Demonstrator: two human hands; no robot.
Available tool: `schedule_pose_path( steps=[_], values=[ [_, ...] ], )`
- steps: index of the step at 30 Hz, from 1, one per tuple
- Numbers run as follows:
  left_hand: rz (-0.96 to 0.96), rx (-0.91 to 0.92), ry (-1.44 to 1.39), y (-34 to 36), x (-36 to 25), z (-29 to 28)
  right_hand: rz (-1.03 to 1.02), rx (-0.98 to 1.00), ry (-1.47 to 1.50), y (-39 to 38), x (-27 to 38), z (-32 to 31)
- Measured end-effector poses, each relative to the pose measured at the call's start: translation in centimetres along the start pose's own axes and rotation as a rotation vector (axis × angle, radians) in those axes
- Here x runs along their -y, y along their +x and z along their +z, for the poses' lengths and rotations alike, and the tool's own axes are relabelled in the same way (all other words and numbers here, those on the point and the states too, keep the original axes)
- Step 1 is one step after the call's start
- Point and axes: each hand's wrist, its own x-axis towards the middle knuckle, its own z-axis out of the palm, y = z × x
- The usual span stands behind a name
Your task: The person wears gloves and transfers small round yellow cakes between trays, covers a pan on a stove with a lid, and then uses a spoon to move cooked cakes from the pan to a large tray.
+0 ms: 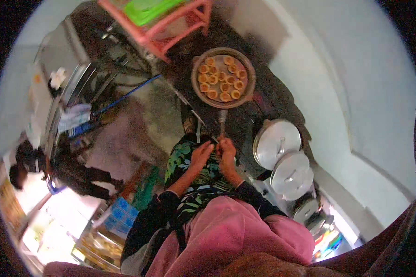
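Note:
A round, shallow clay-coloured pan point(223, 98) holds several small golden round cakes with darker centres on a dark cooking surface point(268, 97). Below it, my right hand point(225, 150) is closed on a thin handle point(222, 123) reaching toward the pan; whether it is the pan's or a separate tool's is unclear. My left hand point(201, 154) is just to its left, fingers curled near the front edge; what it holds, if anything, I cannot make out.
Lidded pots point(286, 173) line the right beside a white wall point(346, 92). A pink stand point(171, 32) with a green item stands beyond the pan. Another person in dark clothes point(78, 173) is at left, near a metal cart or rack point(81, 76).

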Motion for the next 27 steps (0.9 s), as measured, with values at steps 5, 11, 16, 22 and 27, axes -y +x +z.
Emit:
schedule_pose_path(
  steps=[5,11,16,22,27],
  values=[
    [-0.036,-0.137,-0.458,-2.4,-3.1,-1.3,-0.182,0.230,-0.438,-2.0,-1.3,2.2],
    [-0.045,-0.489,-0.359,-7.1,-1.9,-4.5,-0.336,0.696,-0.821,-2.6,-5.0,0.7],
    [0.140,-0.866,-0.764,-14.2,1.0,-4.2,-0.430,1.103,-1.158,-8.6,-5.1,2.9],
    [0.504,-1.331,-1.061,-27.5,7.6,-5.9,-0.616,1.662,-1.212,-18.0,-13.7,7.2],
    [0.473,-1.721,-1.119,-44.7,13.7,-3.9,-0.715,2.333,-1.018,-31.7,-21.7,11.6]
  ],
)
